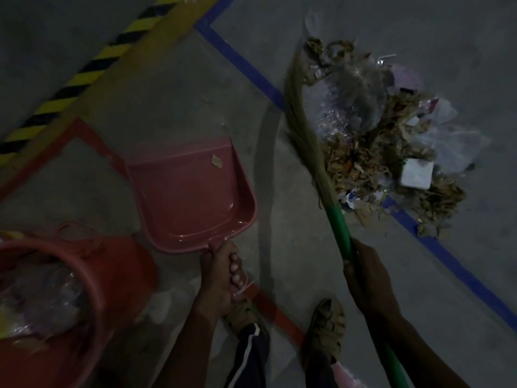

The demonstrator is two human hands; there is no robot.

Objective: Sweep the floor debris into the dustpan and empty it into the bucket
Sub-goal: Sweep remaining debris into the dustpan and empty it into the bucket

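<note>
A pink dustpan (190,197) is held above the grey floor, holding one small scrap near its front. My left hand (221,273) grips its handle. My right hand (366,278) grips the green handle of a broom (305,130), whose pale bristles curve up along the left side of a debris pile (383,141). The pile is dry leaves, clear plastic wrap, paper bits and a white box. A red bucket (92,281) stands at the lower left with plastic and scraps inside.
A blue floor line (246,65) runs diagonally under the pile. Red tape (92,135) and a yellow-black hazard stripe (84,71) cross the floor at the left. My two sandalled feet (327,326) stand at the bottom centre.
</note>
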